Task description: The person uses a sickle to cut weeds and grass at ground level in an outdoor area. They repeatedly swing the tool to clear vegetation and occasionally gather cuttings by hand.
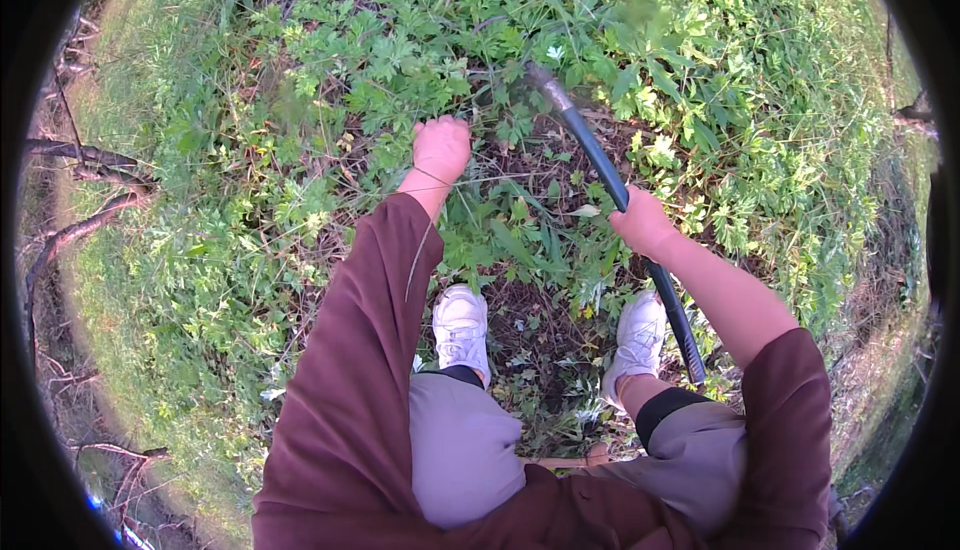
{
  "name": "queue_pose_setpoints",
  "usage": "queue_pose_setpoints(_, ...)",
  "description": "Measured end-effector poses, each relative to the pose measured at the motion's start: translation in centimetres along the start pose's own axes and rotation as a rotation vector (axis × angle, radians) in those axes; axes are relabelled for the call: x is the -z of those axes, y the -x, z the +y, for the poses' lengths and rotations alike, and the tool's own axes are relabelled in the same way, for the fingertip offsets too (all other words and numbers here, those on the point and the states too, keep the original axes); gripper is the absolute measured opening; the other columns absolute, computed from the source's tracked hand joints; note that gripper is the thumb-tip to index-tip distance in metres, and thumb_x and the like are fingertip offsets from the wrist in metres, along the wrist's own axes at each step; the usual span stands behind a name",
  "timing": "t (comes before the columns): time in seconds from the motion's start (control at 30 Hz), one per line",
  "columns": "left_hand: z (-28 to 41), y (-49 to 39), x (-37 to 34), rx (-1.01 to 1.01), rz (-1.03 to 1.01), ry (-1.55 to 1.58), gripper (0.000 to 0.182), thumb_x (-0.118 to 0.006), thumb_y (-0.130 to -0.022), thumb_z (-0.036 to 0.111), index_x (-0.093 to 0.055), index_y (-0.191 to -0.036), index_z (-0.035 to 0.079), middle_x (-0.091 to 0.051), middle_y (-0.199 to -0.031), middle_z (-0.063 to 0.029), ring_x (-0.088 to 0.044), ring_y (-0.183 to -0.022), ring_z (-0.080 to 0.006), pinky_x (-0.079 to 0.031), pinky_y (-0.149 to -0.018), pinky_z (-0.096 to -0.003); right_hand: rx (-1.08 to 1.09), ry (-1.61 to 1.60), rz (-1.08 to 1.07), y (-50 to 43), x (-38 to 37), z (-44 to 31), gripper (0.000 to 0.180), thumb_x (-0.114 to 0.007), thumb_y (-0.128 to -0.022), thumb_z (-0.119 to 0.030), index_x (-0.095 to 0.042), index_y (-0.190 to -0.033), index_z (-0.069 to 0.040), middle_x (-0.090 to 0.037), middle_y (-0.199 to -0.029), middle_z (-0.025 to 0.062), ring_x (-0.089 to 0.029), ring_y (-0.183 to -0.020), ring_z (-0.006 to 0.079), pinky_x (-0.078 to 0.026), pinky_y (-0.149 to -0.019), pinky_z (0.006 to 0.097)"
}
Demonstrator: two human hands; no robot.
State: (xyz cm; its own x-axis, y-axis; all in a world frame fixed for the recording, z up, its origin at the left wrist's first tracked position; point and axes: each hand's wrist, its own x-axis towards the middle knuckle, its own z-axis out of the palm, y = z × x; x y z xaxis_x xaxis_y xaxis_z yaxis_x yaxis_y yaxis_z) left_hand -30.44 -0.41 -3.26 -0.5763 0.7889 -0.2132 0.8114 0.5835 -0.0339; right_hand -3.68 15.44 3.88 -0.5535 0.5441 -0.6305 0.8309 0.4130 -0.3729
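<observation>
My right hand [643, 221] is closed around the dark handle of a long-handled tool [596, 152]. The handle runs from beside my right shoe up to a metal socket among the leaves; the tool's working end is hidden or blurred there, so its kind cannot be told. To the left, my left hand [442, 146] is curled, knuckles up, at the edge of leafy green plants [405, 92]. Its fingertips are hidden, and whether they grip stems cannot be told. A thin dry stalk crosses the left wrist. Between the hands lie bare brown soil and loose leaves.
White shoes, the left [460, 329] and the right [639, 336], stand on the ground below the hands. Low green weeds surround them. Bare branches [82, 231] lie at the far left, and another branch end [915, 113] shows at the right rim.
</observation>
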Motion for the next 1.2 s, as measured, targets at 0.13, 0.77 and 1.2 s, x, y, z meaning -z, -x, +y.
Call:
queue_pose_setpoints(0.13,0.0,0.1,-0.2,-0.001,-0.043,-0.065,0.02,-0.05,-0.083,0.016,-0.066,-0.094,0.01,-0.064,-0.096,-0.0086,-0.063,-0.092,-0.025,-0.045,-0.079,-0.0416,-0.032,0.031,0.01,-1.1,0.9,-1.6,0.028,-0.061,-0.077,-0.016,-0.058,-0.099,0.002,-0.064,-0.088,0.0216,-0.065,-0.082,0.0337,-0.053,-0.074,0.0413)
queue_pose_setpoints(0.77,0.1,2.1,0.1,0.17,-0.071,0.014,0.021,-0.05,-0.084,0.016,-0.065,-0.097,0.008,-0.064,-0.102,-0.0095,-0.063,-0.096,-0.026,-0.046,-0.081,-0.0425,0.065,-0.12,0.125,2.3,2.7,-1.8,0.026,-0.06,-0.078,-0.013,-0.058,-0.101,-0.002,-0.064,-0.079,0.0179,-0.064,-0.069,0.0285,-0.051,-0.067,0.038)
queue_pose_setpoints(1.2,0.7,1.7,-0.5,-0.199,0.447,-0.391,0.036,-0.052,-0.082,0.016,-0.049,-0.118,0.01,-0.049,-0.128,-0.0088,-0.042,-0.118,-0.0267,-0.028,-0.098,-0.0501,0.069,0.09,-0.011,-0.8,0.4,-4.2,0.027,-0.06,-0.078,-0.014,-0.057,-0.102,-0.002,-0.064,-0.09,0.0202,-0.064,-0.086,0.0343,-0.052,-0.077,0.0411)
